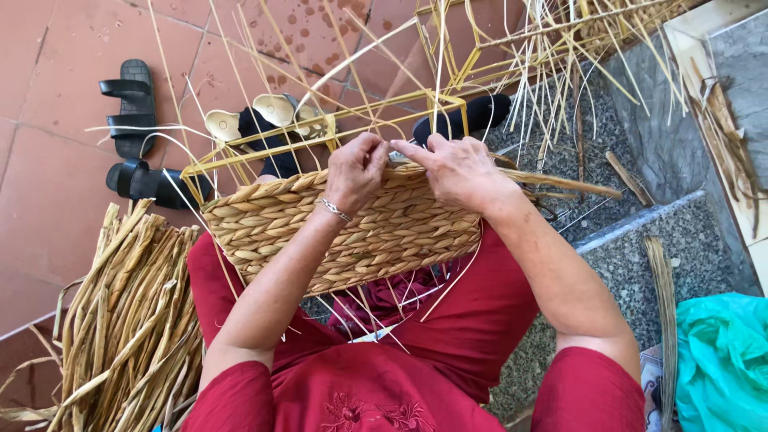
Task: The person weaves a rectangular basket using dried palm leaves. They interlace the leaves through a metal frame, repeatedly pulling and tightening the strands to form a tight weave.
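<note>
Two black sandals at nine o'clock on the red floor tiles, well apart from the hands. Below them, at seven o'clock, a thick bundle of dried flat reeds, lying just beside the red-clad left thigh. At the centre, a half-woven basket of braided straw, resting on the lap in red cloth, its woven wall facing up and its yellow wire frame jutting out toward twelve o'clock with loose pale stakes fanning off it. Behind the frame, a pair of black slippers with cream insoles at eleven o'clock. On the basket's upper rim, the left hand, fingers curled shut on the braided strand at the edge, a thin silver bracelet at the wrist. Just beside it, nearly touching, the right hand, thumb and forefinger pinched onto the same rim, with a small grey thing between the two hands, too hidden to tell what. From under the right hand, a single thick reed running out toward three o'clock. Further right, a grey speckled stone step, more dried strands at two o'clock along a pale ledge, and at five o'clock a crumpled turquoise plastic bag.
</note>
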